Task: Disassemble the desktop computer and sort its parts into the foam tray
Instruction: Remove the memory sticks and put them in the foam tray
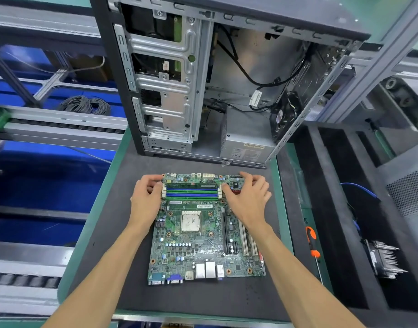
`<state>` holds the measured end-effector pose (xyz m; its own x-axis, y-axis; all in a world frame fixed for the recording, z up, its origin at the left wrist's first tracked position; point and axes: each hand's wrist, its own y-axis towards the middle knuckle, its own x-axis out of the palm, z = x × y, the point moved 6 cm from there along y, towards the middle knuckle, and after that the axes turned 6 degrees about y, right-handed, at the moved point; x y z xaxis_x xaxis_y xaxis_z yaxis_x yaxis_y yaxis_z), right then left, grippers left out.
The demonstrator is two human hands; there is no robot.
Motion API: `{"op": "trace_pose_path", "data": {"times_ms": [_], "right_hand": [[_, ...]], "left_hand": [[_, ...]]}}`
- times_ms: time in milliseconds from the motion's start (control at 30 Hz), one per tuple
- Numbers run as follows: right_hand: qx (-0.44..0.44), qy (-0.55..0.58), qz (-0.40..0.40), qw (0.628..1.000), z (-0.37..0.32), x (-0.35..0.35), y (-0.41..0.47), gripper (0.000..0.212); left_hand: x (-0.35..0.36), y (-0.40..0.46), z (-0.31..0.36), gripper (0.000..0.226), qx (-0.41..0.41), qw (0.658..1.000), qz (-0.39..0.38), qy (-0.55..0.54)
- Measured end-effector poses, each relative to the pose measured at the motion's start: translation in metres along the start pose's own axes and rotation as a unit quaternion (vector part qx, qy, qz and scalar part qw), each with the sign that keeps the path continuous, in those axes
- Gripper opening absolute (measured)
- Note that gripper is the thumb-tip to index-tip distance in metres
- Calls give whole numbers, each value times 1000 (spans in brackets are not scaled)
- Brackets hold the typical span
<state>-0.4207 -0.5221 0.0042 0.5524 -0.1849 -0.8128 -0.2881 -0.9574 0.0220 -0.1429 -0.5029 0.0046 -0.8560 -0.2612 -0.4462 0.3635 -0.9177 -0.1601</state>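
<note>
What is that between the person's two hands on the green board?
In the head view, a memory stick spans between left hand and right hand, above empty blue and green slots.

The light is bright and even, coming from above, with only soft shadows under the two forearms. At 9 o'clock the blue bins (51, 185) are blurred. Straight frames bend near 12 and 3 o'clock, wide-angle distortion.
</note>
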Motion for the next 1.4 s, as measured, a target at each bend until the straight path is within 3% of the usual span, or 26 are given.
{"op": "trace_pose_path", "data": {"times_ms": [100,233,333,400,533,633,733,800,867,933,1000,1067,1133,1233,1400], "right_hand": [[-14,2,3,1000,-4,-4,-4,64],[-130,-1,57,990,-25,-17,-15,39],[-207,22,-25,978,-45,-8,-23,26],[-221,50,-38,973,-50,-8,-24,20],[-204,181,-20,962,-49,-30,-18,9],[-172,275,-90,942,-53,-41,-16,12],[-167,300,-108,933,-50,-57,-14,9],[-126,365,-144,911,-38,-66,-15,15],[-44,429,-177,885,-14,-69,-18,22],[37,414,-191,889,18,-70,-22,21],[96,354,-184,912,53,-71,-26,17],[140,326,-149,923,84,-78,-27,11],[178,328,-87,924,107,-91,-21,8],[189,289,0,938,125,-109,-2,10],[191,249,22,949,124,-108,31,16]], "left_hand": [[1,-5,4,18,39,999,-26,15],[3,-10,11,17,104,988,-14,110],[1,-14,16,11,117,988,3,97],[-1,-16,23,12,136,987,5,91],[-3,-20,64,16,190,981,-6,33],[9,-28,108,22,240,970,-45,4],[29,-38,144,17,258,957,-104,-83],[49,-42,155,19,230,951,-141,-154],[78,-48,153,24,145,942,-194,-234],[112,-57,143,26,53,931,-237,-271],[145,-66,129,31,-20,933,-258,-250],[173,-73,119,32,-43,950,-258,-169],[194,-75,118,33,13,969,-244,-32],[218,-78,131,30,148,953,-234,126],[238,-78,136,23,197,931,-236,196]]}}
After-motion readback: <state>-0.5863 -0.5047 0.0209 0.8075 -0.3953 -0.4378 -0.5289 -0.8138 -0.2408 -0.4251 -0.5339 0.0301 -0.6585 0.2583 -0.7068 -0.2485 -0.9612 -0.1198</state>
